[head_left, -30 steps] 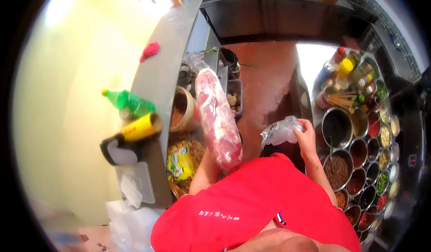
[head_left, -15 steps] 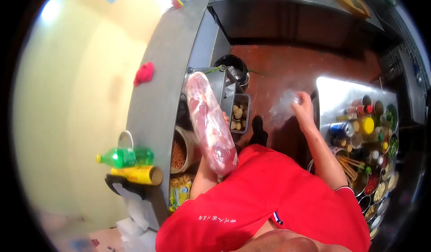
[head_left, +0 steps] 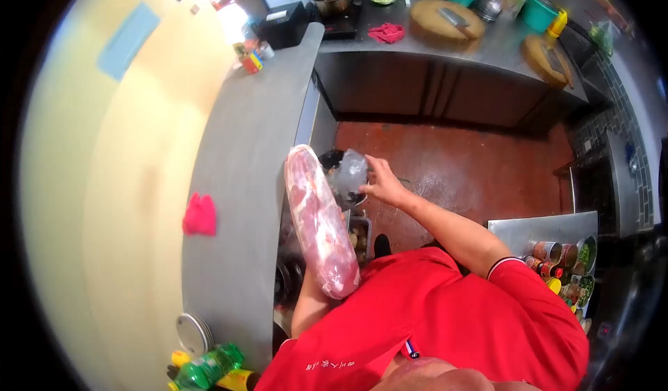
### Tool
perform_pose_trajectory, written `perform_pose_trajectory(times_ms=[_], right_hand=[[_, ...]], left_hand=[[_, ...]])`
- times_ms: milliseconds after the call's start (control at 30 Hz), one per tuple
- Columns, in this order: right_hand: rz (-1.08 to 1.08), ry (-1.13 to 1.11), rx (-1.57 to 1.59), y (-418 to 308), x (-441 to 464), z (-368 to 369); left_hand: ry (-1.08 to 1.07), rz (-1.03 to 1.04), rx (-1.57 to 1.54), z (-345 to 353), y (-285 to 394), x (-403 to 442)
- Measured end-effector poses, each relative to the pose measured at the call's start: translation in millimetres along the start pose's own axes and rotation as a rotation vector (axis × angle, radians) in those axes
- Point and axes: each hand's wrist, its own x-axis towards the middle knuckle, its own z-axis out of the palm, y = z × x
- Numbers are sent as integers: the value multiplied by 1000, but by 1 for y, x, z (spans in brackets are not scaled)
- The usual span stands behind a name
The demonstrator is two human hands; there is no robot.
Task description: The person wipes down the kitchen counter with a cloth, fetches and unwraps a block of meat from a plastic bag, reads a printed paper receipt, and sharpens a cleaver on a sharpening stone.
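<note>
A long roll of raw meat (head_left: 321, 227) in clear plastic film lies slanted along my left forearm, against my body. My left hand (head_left: 344, 218) supports it from beneath, mostly hidden by the roll; only a bit of the fingers shows at its right side. To the right, my right hand (head_left: 383, 182) is stretched out with thumb and fingers apart. Just off its fingertips is a crumpled clear plastic bag (head_left: 351, 171), over a black bin (head_left: 331, 158). The bag looks free of the fingers, though a slight touch cannot be ruled out.
A steel counter (head_left: 240, 161) with a pink cloth (head_left: 200, 215) runs along my left. Across the back counter stand a round chopping board (head_left: 435, 25) with a cleaver (head_left: 456, 22) and a pot (head_left: 331, 1). At right is a steel table (head_left: 511, 232) bearing jars and bowls.
My right hand has swung left with the plastic bag, from above the floor to the black bin, and its fingers have opened. The view has turned; the meat stays on my left arm.
</note>
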Motion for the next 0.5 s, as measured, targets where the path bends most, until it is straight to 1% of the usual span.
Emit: perform_pose_trajectory(times_ms=[33,133,200,233,300,333,400,467,500], right_hand=[[-40,-2,-118,23,6,1],[65,-106,-154,41,-3,-29],[285,-236,101,58,14,-74],[393,-300,234,55,21,-95],[443,-313,347,35,37,-139],[526,-309,508,20,49,-158],[503,-327,517,-1,91,-193],[474,-315,551,3,143,-232],[471,-301,586,8,167,-246]], left_hand=[[19,-1,42,8,3,12],[43,13,155,32,7,41],[63,15,232,64,3,82],[67,18,278,80,2,103],[66,24,354,118,-4,154],[43,24,392,136,-5,178],[4,23,464,174,-10,243],[-41,6,492,216,-19,307],[-37,-63,422,235,-23,332]])
